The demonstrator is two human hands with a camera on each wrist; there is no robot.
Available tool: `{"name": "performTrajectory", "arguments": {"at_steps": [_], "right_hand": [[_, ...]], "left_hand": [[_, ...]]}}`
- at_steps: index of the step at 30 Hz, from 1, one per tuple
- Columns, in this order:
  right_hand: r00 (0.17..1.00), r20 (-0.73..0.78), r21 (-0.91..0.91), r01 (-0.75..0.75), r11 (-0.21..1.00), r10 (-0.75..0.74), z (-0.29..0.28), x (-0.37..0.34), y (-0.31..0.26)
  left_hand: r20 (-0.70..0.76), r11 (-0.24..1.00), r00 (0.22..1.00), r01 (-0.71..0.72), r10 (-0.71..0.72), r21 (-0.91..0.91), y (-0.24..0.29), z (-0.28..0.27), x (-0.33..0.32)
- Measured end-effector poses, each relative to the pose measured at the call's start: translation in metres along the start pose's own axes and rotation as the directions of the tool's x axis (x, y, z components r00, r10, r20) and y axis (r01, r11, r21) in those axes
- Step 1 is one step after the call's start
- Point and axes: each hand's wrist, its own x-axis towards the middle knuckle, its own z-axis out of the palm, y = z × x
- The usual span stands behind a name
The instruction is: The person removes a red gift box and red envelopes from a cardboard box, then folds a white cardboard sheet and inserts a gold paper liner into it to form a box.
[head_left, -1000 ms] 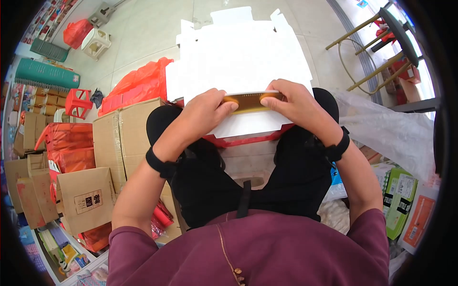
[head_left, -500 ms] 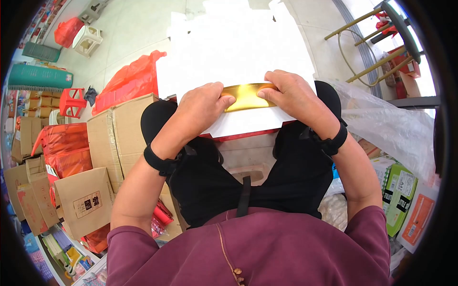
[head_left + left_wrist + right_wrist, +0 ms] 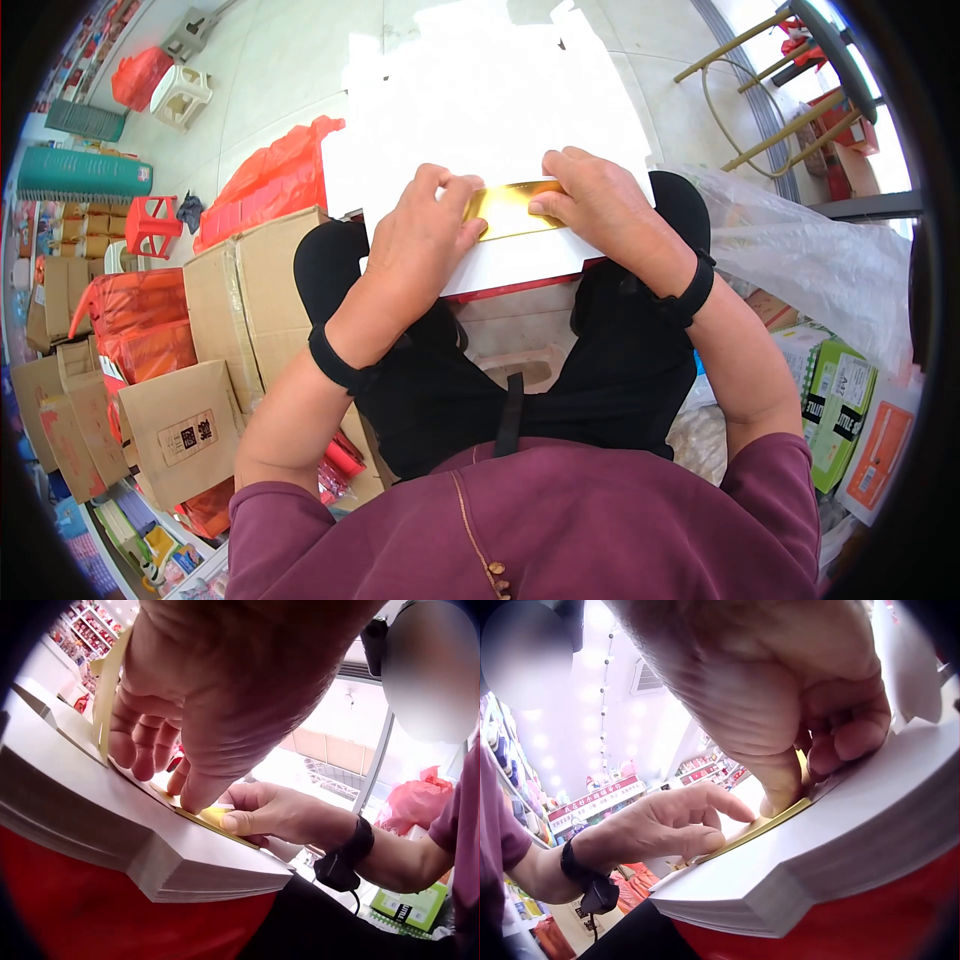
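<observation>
A shiny gold card strip [image 3: 508, 208] lies low on the near part of a stack of flat white die-cut card sheets [image 3: 480, 115]. My left hand [image 3: 412, 232] is at the strip's left end, thumb on the near edge and bent fingers on the far one. At the other end, my right hand [image 3: 603, 208] pinches the strip, its thumb on the gold face and its fingers curled behind. In the right wrist view the gold strip [image 3: 757, 829] shows as a thin folded edge close over the stack. Something red [image 3: 142, 900] is under the sheets.
Cardboard boxes [image 3: 185, 430] and red plastic-wrapped bundles [image 3: 150, 320] crowd the left side. Clear plastic sheeting [image 3: 810, 270] and a green box [image 3: 838, 415] are at the right. A stool with gold legs [image 3: 770, 150] stands farther off. Black-trousered knees flank the stack.
The strip has tipped from nearly edge-on to lying flatter, gold face up. My hands have come closer together, and the left hand's fingers have lifted and bent at its end.
</observation>
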Motion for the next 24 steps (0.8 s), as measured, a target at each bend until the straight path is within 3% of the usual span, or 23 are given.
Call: {"name": "performTrajectory", "arguments": {"at_steps": [2, 4, 7, 10, 11, 14, 22, 24], "right_hand": [[0.999, -0.043, 0.031, -0.011, 0.999, 0.012, -0.001, 0.0, -0.001], [0.988, -0.153, 0.089, 0.009, 0.996, 0.005, 0.003, -0.004, 0.0], [0.99, -0.131, 0.06, 0.055, 0.997, -0.046, -0.004, -0.016, -0.007], [0.951, -0.102, -0.091, 0.284, 0.954, -0.293, -0.006, -0.021, -0.002], [0.95, -0.07, -0.134, 0.293, 0.947, -0.304, -0.007, -0.021, 0.0], [0.916, -0.072, -0.24, 0.369, 0.898, -0.395, -0.005, -0.019, 0.003], [0.878, -0.083, -0.331, 0.422, 0.844, -0.472, -0.001, -0.01, 0.011], [0.875, -0.116, -0.285, 0.425, 0.859, -0.471, 0.001, -0.002, 0.017]], "left_hand": [[0.004, 0.981, 0.985, -0.171, 0.172, 0.092, -0.006, 0.004, -0.001], [0.053, 0.968, 0.977, -0.211, 0.206, 0.137, -0.002, -0.005, -0.003], [0.09, 0.962, 0.971, -0.233, 0.222, 0.141, -0.002, -0.009, -0.001], [0.102, 0.944, 0.957, -0.286, 0.272, 0.165, -0.008, -0.008, -0.001], [0.108, 0.931, 0.947, -0.317, 0.302, 0.179, -0.008, -0.008, 0.0], [0.125, 0.918, 0.936, -0.349, 0.33, 0.188, -0.01, -0.013, 0.003], [0.104, 0.946, 0.943, -0.323, 0.317, 0.044, -0.024, -0.014, 0.013], [0.124, 0.953, 0.946, -0.302, 0.299, 0.007, -0.026, -0.015, 0.016]]}}
